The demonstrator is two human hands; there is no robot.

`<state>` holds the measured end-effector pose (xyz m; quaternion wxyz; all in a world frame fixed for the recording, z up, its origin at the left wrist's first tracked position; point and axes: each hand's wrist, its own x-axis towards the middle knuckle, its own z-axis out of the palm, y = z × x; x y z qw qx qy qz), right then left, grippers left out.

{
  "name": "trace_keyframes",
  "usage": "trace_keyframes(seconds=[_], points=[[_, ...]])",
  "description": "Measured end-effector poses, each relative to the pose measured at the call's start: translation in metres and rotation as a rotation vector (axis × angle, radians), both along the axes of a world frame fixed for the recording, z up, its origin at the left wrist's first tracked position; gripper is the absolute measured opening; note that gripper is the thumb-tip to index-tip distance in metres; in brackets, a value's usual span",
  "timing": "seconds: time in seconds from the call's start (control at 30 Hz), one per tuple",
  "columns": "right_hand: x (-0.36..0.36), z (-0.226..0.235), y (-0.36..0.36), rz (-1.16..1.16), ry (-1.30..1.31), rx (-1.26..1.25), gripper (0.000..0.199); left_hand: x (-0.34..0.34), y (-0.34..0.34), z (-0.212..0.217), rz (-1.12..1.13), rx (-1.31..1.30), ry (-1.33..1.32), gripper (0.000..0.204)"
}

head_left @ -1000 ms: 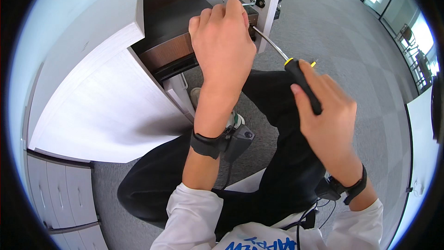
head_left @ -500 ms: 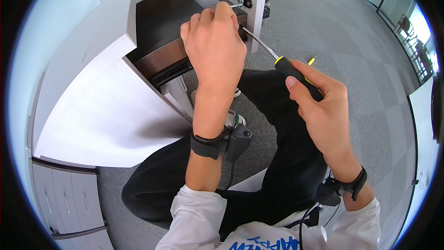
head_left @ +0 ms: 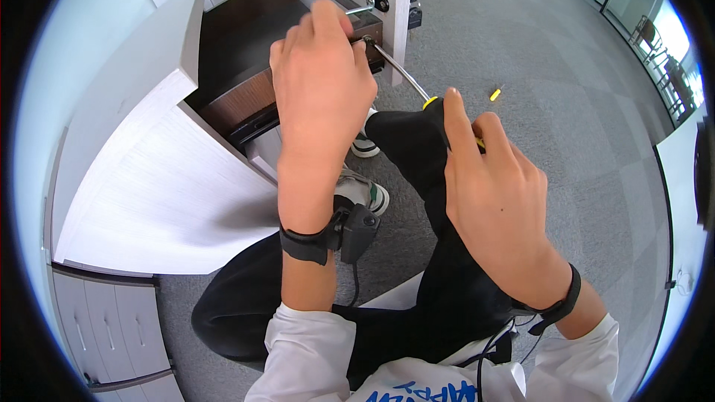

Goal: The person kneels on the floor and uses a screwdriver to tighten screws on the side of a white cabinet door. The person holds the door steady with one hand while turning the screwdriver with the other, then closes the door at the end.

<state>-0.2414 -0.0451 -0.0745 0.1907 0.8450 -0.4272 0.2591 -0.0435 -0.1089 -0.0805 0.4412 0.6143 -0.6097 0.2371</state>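
My right hand [head_left: 495, 201] is wrapped round the dark handle of a screwdriver [head_left: 403, 73], its index finger stretched along it. The steel shaft slants up to the left, and its tip meets the outer side of an open brown drawer [head_left: 246, 100], close behind the pale front panel [head_left: 397, 37]. Against that same side, my left hand [head_left: 324, 82] is closed with curled fingers, thumb near the tip. What its fingers hold is hidden. Just above, a metal rod [head_left: 360, 10] runs from a black oval lock plate [head_left: 377, 0] on the panel's inner face.
The white cabinet [head_left: 164, 193] stands at left, with its drawer pulled out. A small yellow object [head_left: 495, 94] lies on the grey carpet [head_left: 521, 45] to the right. Grey drawer units [head_left: 112, 320] stand at lower left. My bent legs [head_left: 417, 156] are below the drawer.
My right hand has rolled over on the screwdriver handle, its back now facing up and the index finger straightened. The tip stays at the drawer's side. The view has shifted slightly.
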Motion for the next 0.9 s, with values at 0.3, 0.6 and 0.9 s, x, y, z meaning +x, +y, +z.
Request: trace_keyframes(seconds=[0.3, 0.6, 0.9], points=[[0.014, 0.002, 0.005, -0.079, 0.165, -0.06, 0.053, 0.007, -0.003, -0.007, 0.179, -0.015, -0.107, 0.017], [0.015, 0.004, -0.002, -0.042, 0.053, 0.11, 0.044, 0.009, -0.005, -0.011, 0.174, -0.043, -0.101, 0.02], [0.012, 0.014, -0.006, 0.047, -0.147, 0.334, 0.031, 0.005, -0.005, -0.009, 0.214, -0.041, -0.115, 0.019]])
